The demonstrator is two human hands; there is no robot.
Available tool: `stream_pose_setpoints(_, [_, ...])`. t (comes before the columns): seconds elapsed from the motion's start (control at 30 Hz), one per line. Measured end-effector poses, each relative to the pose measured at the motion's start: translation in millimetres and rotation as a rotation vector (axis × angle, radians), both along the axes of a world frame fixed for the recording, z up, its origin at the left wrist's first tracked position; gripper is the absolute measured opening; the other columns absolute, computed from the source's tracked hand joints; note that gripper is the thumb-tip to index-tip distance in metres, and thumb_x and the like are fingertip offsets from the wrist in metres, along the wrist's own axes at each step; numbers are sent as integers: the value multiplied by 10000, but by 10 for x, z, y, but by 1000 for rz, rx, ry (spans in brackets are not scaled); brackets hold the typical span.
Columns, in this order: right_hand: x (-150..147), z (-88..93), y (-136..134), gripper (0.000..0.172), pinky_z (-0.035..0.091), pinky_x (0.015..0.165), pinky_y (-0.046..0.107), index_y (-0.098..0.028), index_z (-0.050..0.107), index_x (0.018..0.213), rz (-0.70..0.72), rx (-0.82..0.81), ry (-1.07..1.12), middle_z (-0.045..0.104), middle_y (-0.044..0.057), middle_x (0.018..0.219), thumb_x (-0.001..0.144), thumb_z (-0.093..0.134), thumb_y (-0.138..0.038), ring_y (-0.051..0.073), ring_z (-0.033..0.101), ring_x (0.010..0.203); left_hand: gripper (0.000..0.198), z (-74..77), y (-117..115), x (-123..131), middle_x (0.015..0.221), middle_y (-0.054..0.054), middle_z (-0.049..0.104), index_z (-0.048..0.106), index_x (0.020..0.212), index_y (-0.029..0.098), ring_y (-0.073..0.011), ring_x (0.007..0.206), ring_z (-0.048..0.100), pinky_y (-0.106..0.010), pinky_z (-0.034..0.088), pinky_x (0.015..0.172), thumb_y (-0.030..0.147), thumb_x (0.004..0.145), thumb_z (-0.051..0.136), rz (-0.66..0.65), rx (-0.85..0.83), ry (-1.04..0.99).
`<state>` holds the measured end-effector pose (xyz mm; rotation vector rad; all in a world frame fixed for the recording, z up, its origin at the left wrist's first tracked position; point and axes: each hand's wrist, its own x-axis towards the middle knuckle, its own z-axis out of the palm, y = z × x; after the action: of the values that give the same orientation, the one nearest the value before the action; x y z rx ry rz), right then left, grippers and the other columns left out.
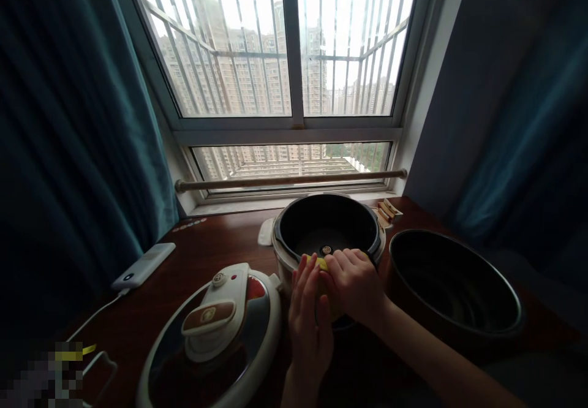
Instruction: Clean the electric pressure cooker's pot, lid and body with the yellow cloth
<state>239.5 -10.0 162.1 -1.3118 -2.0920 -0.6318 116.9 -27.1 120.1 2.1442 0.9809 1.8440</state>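
Note:
An electric pressure cooker body (pixel 281 236) stands in front of me, its lid off and its dark inside showing. At its near rim, my right hand (pixel 356 282) is closed on a yellow cloth (pixel 321 264); only a small part of the cloth shows between the fingers. My left hand (pixel 309 316) is beside it, against the front of the cooker, with fingers stretched upward and the tips close to the cloth. Whether those tips press on the cloth I cannot tell. A round metal piece (pixel 326 250) shows at the cooker's bottom.
The cooker's lid (pixel 271 328), with a brown and white handle, lies at left on the wooden table (pixel 220 242). To the right stands a dark inner pot (pixel 517 298). A white power bank (pixel 144 266) with a cable is far left. A barred window and curtains (pixel 151 200) surround the table.

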Motion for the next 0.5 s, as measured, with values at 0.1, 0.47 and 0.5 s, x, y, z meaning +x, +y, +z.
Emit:
stream_pose_setpoints(0.1, [9,57,21,326,305,639,325,-165,548,688,15,1,21,543,46,655,922,342,-263,165,473,624,515,-52,41,-20,1417,-92,393,309,1384,232,-227,1342,295,-465,297,1081,141,882,379,15,-51,57])
stream_pose_setpoints(0.47, [637,236,139,360,404,652,299,-188,573,631,91,-185,-148,589,42,610,915,359,-244,153,540,631,553,-82,70,-41,1377,-71,458,317,1388,222,-200,1338,309,-420,166,1122,116,856,424,108,-53,279])
stream_pose_setpoints(0.5, [757,258,182,349,432,688,296,-191,590,642,135,-225,-142,611,46,638,911,376,-255,156,567,675,548,-74,75,-33,1363,-63,475,338,1378,224,-196,1335,314,-410,138,1128,109,851,430,121,-41,291])
